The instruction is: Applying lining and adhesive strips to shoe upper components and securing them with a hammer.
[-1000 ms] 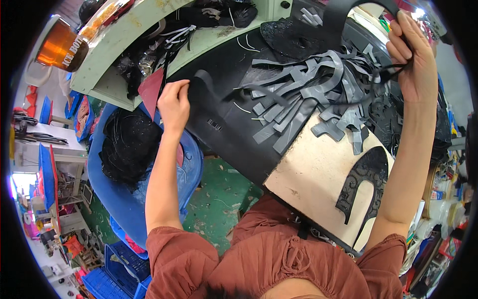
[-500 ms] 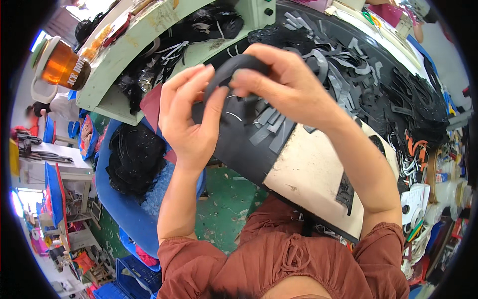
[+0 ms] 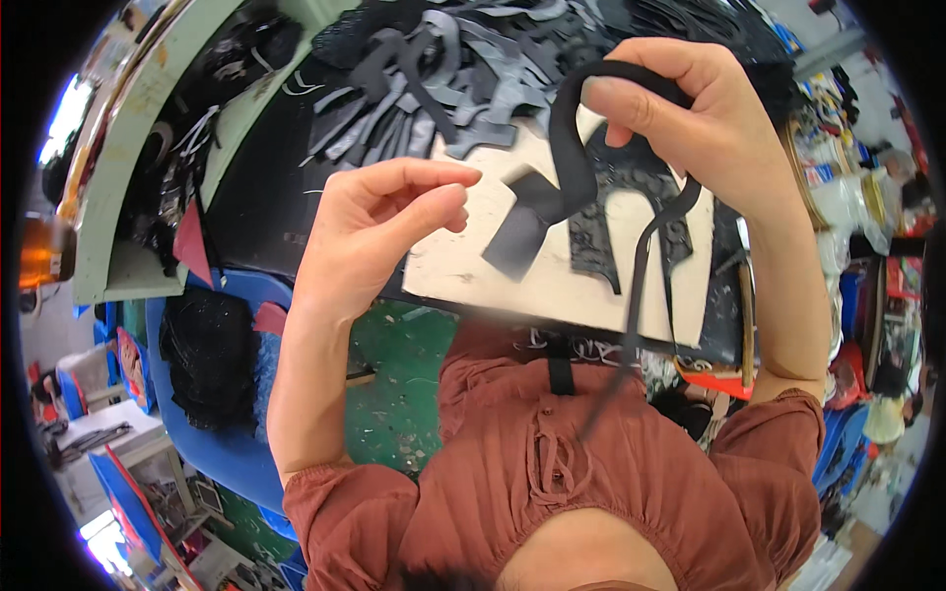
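Note:
My right hand [image 3: 690, 108], raised over the worktable, pinches a curved black fabric-like strip [image 3: 565, 138]. One end of the strip widens into a flat dark grey tab, blurred by motion. A long, narrow black tail hangs from the strip toward my lap. To the left of the tab, my left hand [image 3: 370, 231] is in the air with thumb and forefinger slightly apart and nothing visible between them. Beneath lies a cream board [image 3: 448, 266] bearing a black curved piece with a raised pattern [image 3: 591, 241].
Grey and black cut strips [image 3: 463, 84] are heaped at the far side of the black tabletop [image 3: 266, 217]. A pale green metal frame [image 3: 118, 197] stands at the left. Below it, a blue tub [image 3: 187, 414] contains a black bundle [image 3: 207, 345].
The view has shifted to the right. Both hands were together on the curved black strip; now my left hand is off it, and my right hand holds it farther right with its tab hanging.

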The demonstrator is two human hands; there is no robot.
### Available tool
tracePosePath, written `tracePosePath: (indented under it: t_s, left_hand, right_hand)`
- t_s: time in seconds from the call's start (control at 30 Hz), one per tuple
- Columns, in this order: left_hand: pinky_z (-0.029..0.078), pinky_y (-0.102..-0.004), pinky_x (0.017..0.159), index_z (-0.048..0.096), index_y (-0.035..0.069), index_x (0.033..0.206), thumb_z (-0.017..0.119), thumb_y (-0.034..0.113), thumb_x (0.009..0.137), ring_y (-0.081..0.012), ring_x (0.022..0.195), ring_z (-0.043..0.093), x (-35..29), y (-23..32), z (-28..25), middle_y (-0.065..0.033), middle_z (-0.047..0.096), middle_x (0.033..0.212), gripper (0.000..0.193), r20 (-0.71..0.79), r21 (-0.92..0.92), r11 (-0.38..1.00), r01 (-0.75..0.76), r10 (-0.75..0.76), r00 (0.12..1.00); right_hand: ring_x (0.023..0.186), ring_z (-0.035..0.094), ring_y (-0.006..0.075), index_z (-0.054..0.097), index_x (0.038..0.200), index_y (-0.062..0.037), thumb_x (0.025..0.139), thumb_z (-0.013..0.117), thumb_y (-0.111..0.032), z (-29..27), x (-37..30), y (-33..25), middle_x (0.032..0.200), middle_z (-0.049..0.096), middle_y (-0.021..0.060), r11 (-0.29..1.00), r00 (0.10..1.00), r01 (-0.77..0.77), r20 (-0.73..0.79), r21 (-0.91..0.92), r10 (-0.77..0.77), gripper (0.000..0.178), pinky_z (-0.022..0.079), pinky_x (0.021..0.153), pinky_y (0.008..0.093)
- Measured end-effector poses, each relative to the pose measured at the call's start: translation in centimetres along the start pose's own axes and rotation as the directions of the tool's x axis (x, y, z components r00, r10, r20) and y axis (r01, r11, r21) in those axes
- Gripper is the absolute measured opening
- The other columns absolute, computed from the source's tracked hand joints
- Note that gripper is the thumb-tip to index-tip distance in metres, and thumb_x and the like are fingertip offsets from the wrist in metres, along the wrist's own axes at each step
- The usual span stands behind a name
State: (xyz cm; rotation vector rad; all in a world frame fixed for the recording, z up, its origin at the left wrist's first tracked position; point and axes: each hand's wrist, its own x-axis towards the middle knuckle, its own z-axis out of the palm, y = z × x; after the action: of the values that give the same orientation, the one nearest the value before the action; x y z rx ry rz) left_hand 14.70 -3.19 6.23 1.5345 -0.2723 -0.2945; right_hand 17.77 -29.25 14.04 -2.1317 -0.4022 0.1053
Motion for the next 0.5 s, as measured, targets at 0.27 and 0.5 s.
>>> tracePosePath:
  t_s: [0.27, 0.5]
  left_hand:
    - [0.049, -0.0281, 0.088, 0.048, -0.002, 0.142, 0.070, -0.008, 0.081, -0.0167, 0.099, 0.065, 1.1, 0.0, 7.4, -0.0114, 0.069, 0.107, 0.065, 0.189, 0.468, 0.770, -0.434, 0.392, 0.900]
    - [0.047, -0.0196, 0.050, 0.036, 0.000, 0.149, 0.055, -0.013, 0.086, -0.0086, 0.060, 0.060, -2.9, 0.8, 9.3, -0.0124, 0.070, 0.088, 0.067, 0.107, -0.033, 0.995, -0.098, 0.101, 0.989]
  right_hand:
    - [0.062, 0.053, 0.0028, 0.071, 0.092, -0.0016, 0.084, 0.074, -0.009, -0.5, -5.5, 3.3, 0.069, 0.061, -0.0010, 0.995, 0.993, 0.083, 0.085, 0.047, -0.087, 0.011, 0.039, 0.054, 0.0201]
    - [0.059, 0.060, 0.0056, 0.069, 0.099, 0.0031, 0.087, 0.070, -0.013, -2.7, -10.0, 2.2, 0.071, 0.065, 0.0020, 0.843, 0.944, -0.323, 0.210, 0.431, 0.255, 0.020, 0.045, 0.054, 0.0189]
